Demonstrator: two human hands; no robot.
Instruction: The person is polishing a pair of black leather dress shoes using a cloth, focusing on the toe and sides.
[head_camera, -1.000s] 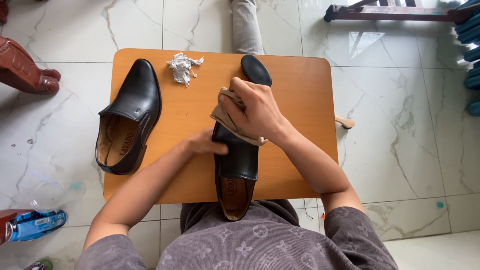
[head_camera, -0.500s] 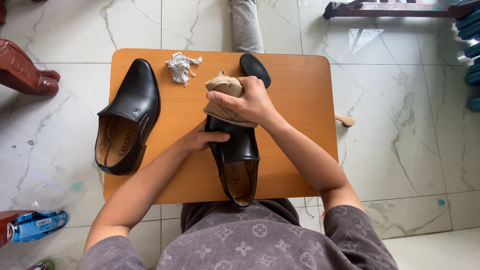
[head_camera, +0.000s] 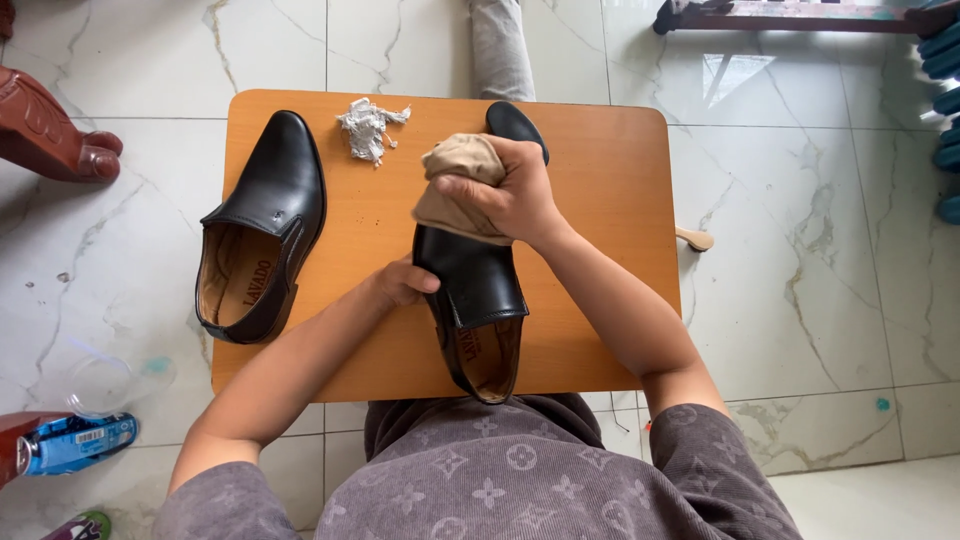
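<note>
Landmark: the small orange-brown wooden table (head_camera: 610, 300), seen from above, standing on pale marble-patterned floor tiles (head_camera: 820, 250).

Nearest, at the table's near edge: the heel and open mouth of a glossy black leather slip-on shoe (head_camera: 478, 300), tan lining showing, overhanging the edge slightly toward the person's lap. It lies lengthwise down the table's middle, toe pointing to the far edge.

Left hand (head_camera: 400, 285): pressed against the left side of that shoe near its collar, fingers curled, bracing it. Holds nothing else.

Right hand (head_camera: 510, 195): over the shoe's vamp, fist closed tight around a bunched beige cloth (head_camera: 455, 185). Cloth lies against the leather, just behind the toe cap.

Step in hand, as judged: rubbing or buffing the upper with the cloth, one shoe at a time. A next stroke would call for steady bracing from the left hand, even pressure, and keeping the heel from sliding off the near edge.

Left part of the table: second matching black leather shoe (head_camera: 262, 230), upright, untouched, well apart from both hands.

Far edge, left of centre: a crumpled white wad of paper or tissue (head_camera: 368, 125).

Beyond the table: a grey trouser leg (head_camera: 500, 45) on the tiles.
</note>
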